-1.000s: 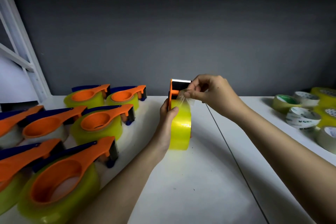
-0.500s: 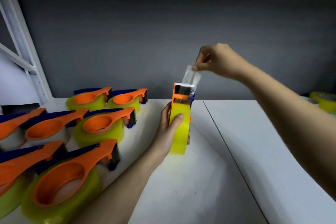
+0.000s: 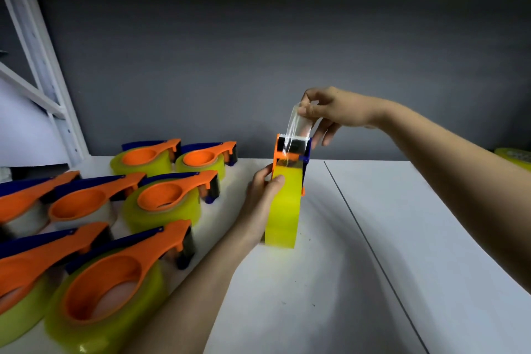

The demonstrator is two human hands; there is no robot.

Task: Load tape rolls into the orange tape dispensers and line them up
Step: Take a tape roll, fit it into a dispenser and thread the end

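An orange tape dispenser (image 3: 290, 149) with a yellow tape roll (image 3: 284, 210) in it stands on edge at the middle of the white table (image 3: 402, 238). My left hand (image 3: 260, 201) grips the roll from its left side, thumb on the tape face. My right hand (image 3: 330, 112) pinches the free end of the clear tape strip (image 3: 296, 129) just above the dispenser's toothed blade; the strip runs down through the head to the roll.
Several loaded orange dispensers (image 3: 169, 198) lie flat in rows on the left of the table. A white shelf frame (image 3: 43, 66) stands at the far left. One yellow roll (image 3: 514, 155) shows at the right edge. A seam (image 3: 373, 253) crosses the tabletop.
My right hand drew the tape end up from the roll over the blade, then came back down a little toward the dispenser head. The view shifted left, hiding most loose rolls at the right.
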